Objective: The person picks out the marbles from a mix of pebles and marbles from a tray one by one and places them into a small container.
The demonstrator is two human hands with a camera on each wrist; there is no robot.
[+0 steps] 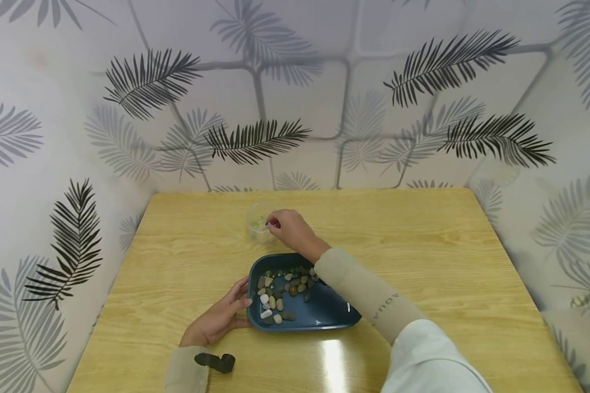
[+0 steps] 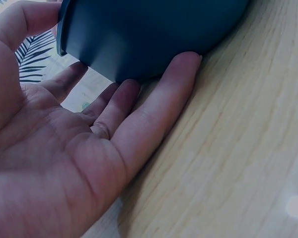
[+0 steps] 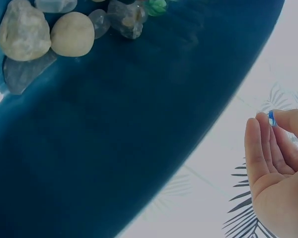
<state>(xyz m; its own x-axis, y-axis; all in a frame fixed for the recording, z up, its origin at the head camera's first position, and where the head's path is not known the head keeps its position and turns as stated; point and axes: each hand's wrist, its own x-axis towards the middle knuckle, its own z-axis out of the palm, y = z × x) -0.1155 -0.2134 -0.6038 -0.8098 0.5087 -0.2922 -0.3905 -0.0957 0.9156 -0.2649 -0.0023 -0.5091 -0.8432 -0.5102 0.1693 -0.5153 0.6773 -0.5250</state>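
Note:
Above a clear round plastic container [image 1: 263, 237], my right hand [image 1: 295, 230] pinches a small shiny blue glass bead [image 3: 271, 118] between thumb and fingertips. A few tiny yellow-green and clear pieces lie inside that container. My left hand [image 1: 217, 320] holds the left end of a dark blue rectangular tray [image 1: 319, 315], thumb over the rim and the other fingers [image 2: 154, 111] against the outer wall. Pebbles [image 1: 272, 302] in white, tan, brown and grey fill the tray's left and back parts, with green glassy stones [image 3: 156, 7] among them.
Everything stands on a light wood-grain table [image 1: 423, 234]. The right forearm [image 1: 369, 289] reaches across the tray's right side and hides part of its rim. Behind and beside the table are pale walls [image 1: 305, 98] printed with feather-like leaves.

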